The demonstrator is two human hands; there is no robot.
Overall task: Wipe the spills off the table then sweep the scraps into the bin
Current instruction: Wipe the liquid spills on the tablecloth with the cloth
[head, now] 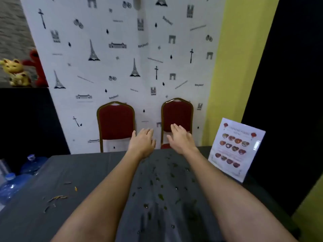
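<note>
A table under a dark grey cloth (83, 173) fills the lower view. Several small dark spill drops and green bits (160, 196) are scattered down its middle, between my forearms. Thin yellowish scraps (56, 198) lie at the left of the cloth. My left hand (142, 142) and my right hand (180, 138) are stretched out palm down over the table's far edge, fingers apart, holding nothing. I see no cloth for wiping and no bin.
A standing menu card (236, 149) sits at the table's far right. Two red chairs (116, 123) (177, 116) stand behind the table against a patterned white wall. Blue water bottles (12, 186) stand on the floor at the left. Toy figures (16, 72) sit on a dark ledge.
</note>
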